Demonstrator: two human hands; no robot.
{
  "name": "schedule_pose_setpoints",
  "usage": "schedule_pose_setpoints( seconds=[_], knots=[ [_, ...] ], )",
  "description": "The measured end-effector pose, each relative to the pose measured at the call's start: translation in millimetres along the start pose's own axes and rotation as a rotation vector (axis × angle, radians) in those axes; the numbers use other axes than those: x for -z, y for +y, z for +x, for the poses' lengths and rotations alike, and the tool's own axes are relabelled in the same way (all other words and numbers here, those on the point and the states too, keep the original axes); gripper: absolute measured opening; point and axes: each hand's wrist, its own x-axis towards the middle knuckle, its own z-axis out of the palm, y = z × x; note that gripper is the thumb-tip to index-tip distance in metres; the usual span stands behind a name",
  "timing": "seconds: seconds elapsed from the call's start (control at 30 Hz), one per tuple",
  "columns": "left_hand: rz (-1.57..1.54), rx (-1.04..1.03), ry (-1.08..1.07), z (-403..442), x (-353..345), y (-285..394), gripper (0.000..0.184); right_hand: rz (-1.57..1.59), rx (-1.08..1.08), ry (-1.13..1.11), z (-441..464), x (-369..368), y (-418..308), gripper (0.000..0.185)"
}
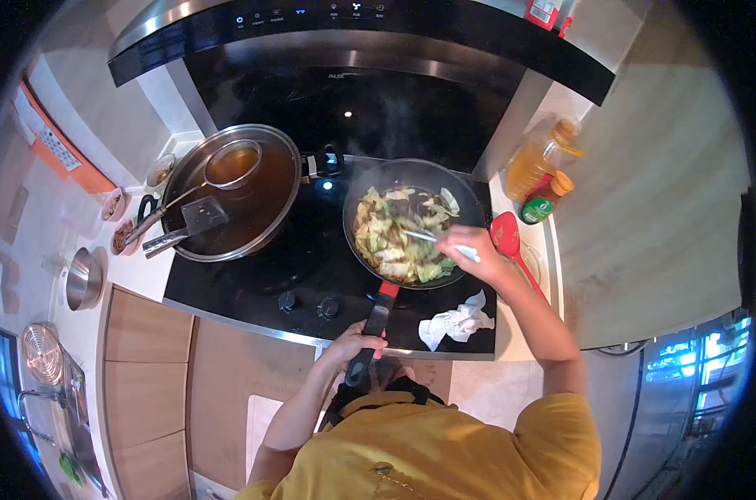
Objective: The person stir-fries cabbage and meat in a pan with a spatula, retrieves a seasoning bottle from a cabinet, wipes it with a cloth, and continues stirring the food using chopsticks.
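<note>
A dark frying pan [469,196] sits on the right side of the black cooktop, with chopped cabbage [382,233] in it and faint steam above. My left hand [354,345] is closed around the pan's black handle [379,321], below the red joint. Over the pan's right edge, my right hand [471,250] grips a slender light-coloured utensil [419,236], whose far end reaches into the cabbage. Its exact shape is blurred. A crumpled white cloth [457,322] lies on the cooktop just below the pan.
At the left, a wide pan of brown liquid [261,200] holds a strainer [234,164] and a metal spatula [203,216]. A red spatula [505,235], an oil bottle [531,165] and a green-labelled bottle [543,202] are on the right. A metal bowl [84,279] stands far left.
</note>
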Motion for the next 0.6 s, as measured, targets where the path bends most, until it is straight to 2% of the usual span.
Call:
schedule_pose_setpoints(
  seconds=[0.1,0.2,0.27,0.37,0.4,0.47,0.53,0.6],
  knots=[
    [-0.011,-0.006,-0.019,-3.4,7.1,0.8,0.025,-0.007,-0.024,0.045,-15.7,34.1,-62.2,0.006],
    [-0.016,0.009,-0.011,-5.5,5.1,7.9,0.025,0.288,-0.159,-0.043,-31.4,36.7,-84.9,0.006],
    [-0.022,-0.012,-0.020,-6.2,1.7,12.3,0.024,0.197,-0.080,-0.044,-33.2,2.1,-62.7,0.008],
    [-0.072,-0.039,-0.007,-5.4,-3.1,4.8,0.023,0.295,-0.046,0.167,-20.3,-37.0,-11.7,0.008],
    [-0.069,-0.038,-0.003,-7.4,-8.5,5.3,0.023,0.244,-0.096,0.191,-14.2,-41.2,1.6,0.009],
    [-0.091,-0.054,0.061,-11.6,-22.8,5.6,0.023,0.185,-0.055,0.385,0.3,-41.7,21.6,0.008],
    [-0.078,-0.062,0.056,-7.1,-20.7,-3.3,0.022,0.152,-0.188,0.469,9.6,-28.5,35.2,0.006],
    [-0.096,-0.084,0.074,-6.6,-22.2,-8.1,0.021,0.059,-0.155,0.572,15.6,-16.6,51.7,0.004]
  ],
)
